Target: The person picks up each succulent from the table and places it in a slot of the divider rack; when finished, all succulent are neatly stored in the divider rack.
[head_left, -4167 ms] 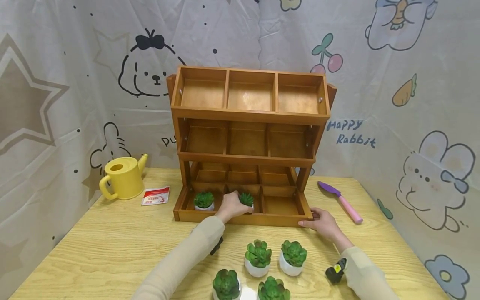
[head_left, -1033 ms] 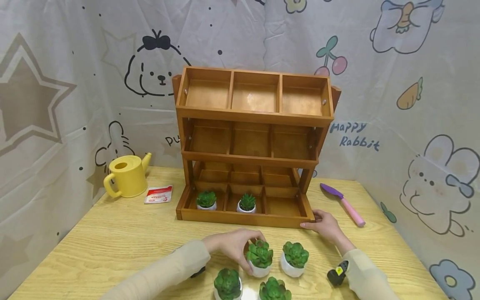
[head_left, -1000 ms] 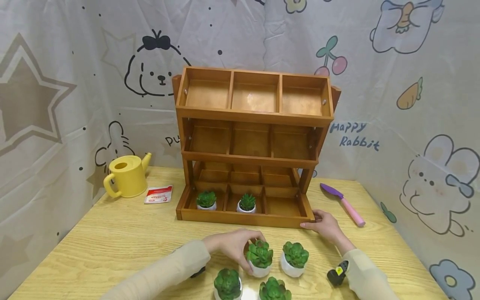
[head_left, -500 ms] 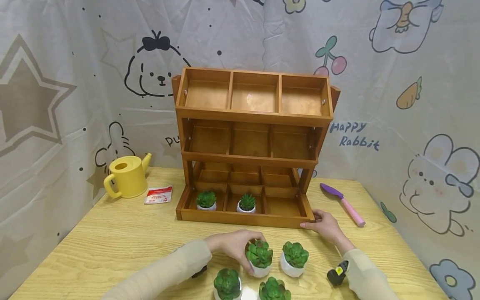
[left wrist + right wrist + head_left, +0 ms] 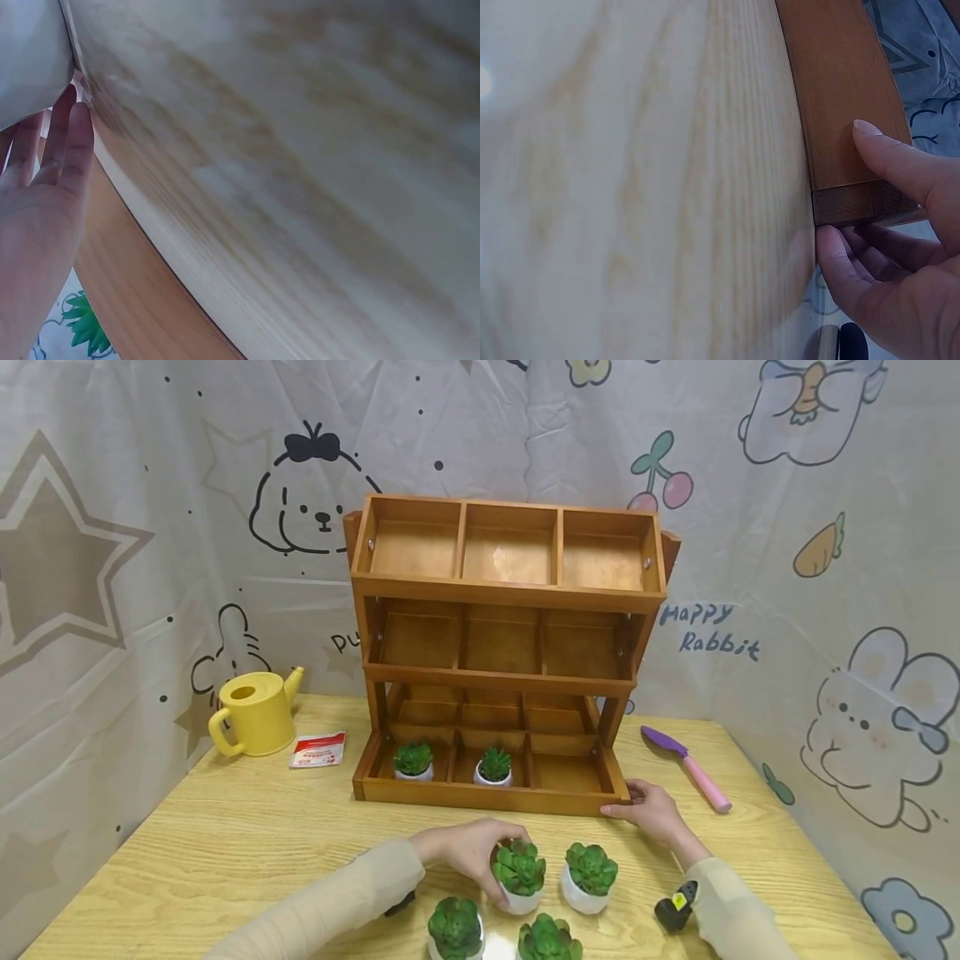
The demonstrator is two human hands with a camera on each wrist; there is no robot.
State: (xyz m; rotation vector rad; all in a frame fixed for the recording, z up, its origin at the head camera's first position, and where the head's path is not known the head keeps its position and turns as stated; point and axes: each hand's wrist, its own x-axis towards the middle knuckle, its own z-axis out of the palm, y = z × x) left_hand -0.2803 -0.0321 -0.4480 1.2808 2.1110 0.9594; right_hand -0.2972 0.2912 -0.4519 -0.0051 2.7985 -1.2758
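Observation:
My left hand (image 5: 474, 853) grips a potted succulent (image 5: 519, 868) on the table, thumb and fingers around its white pot (image 5: 30, 60). My right hand (image 5: 651, 814) holds the lower right front corner of a three-tier wooden plant stand (image 5: 495, 800). In the right wrist view, the thumb lies on the front board (image 5: 840, 97), with the other fingers around its end. Two small potted succulents sit in the bottom tier, one in the left compartment (image 5: 413, 760) and one in the middle (image 5: 493, 766). Close to the left hand stands another succulent (image 5: 589, 877).
Two more succulents, a dark one (image 5: 455, 928) and a lighter one (image 5: 550, 939), stand at the front edge of view. A yellow watering can (image 5: 258, 714) and a red-and-white packet (image 5: 318, 750) lie left. A purple-and-pink trowel (image 5: 686, 768) lies right.
Some seconds ago my left hand was at the succulent in the middle bottom compartment. It has since moved down to the succulent on the table. Over the last second, both hands stay in place.

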